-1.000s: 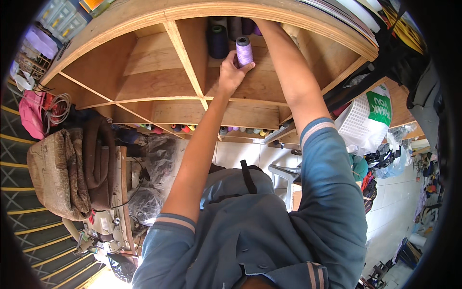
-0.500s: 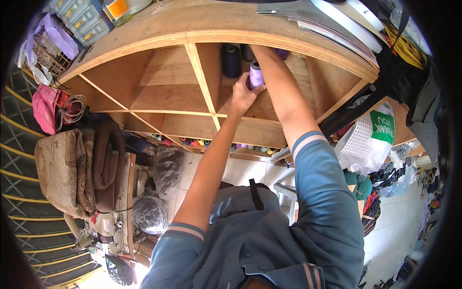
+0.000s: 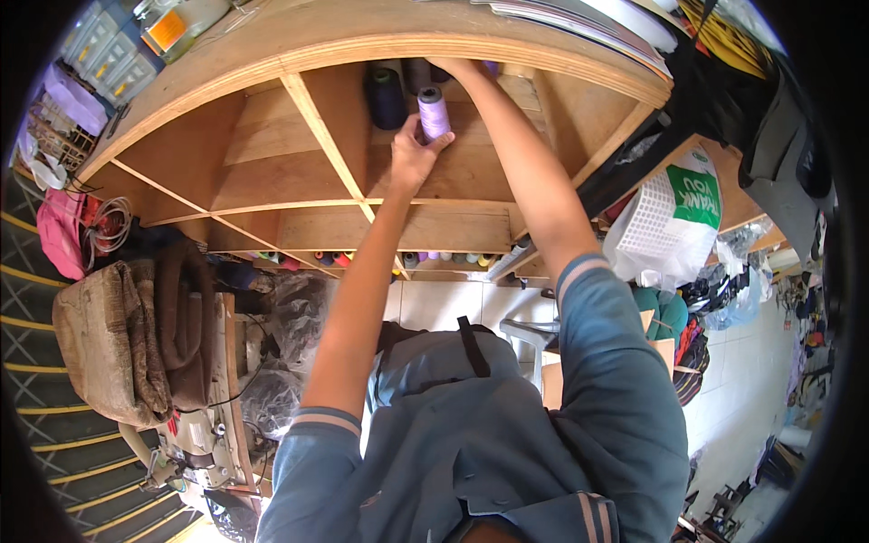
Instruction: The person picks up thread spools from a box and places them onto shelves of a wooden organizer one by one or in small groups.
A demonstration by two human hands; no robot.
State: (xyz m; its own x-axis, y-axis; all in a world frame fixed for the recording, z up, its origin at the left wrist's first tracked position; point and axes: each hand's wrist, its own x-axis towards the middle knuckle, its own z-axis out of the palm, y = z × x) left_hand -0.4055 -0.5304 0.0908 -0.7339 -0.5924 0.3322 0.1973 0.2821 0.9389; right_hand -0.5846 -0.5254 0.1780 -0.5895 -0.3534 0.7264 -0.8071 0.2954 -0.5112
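Inside the upper right compartment of a wooden shelf [image 3: 434,187], my left hand [image 3: 416,156] is closed around a lavender thread spool [image 3: 434,118], which stands nearly upright. Just left of it and farther in is a dark navy thread spool [image 3: 387,100]. Behind the lavender one a dark grey spool [image 3: 416,75] partly shows. My right hand [image 3: 453,67] reaches deep into the same compartment, beyond these spools. Its fingers are hidden under the shelf's top edge. A bit of a purple spool [image 3: 491,68] shows beside the right wrist.
Lower down, a row of small coloured spools [image 3: 339,259] lines a shelf. Folded brown fabric [image 3: 113,339] is stacked at left, above a sewing machine [image 3: 195,443]. A white and green plastic bag [image 3: 665,222] hangs at right. Clear drawers [image 3: 113,54] sit on the shelf top.
The whole view has shifted, so the shelf appears farther left and a little higher. My left hand still grips the lavender spool; my right arm stays stretched into the compartment.
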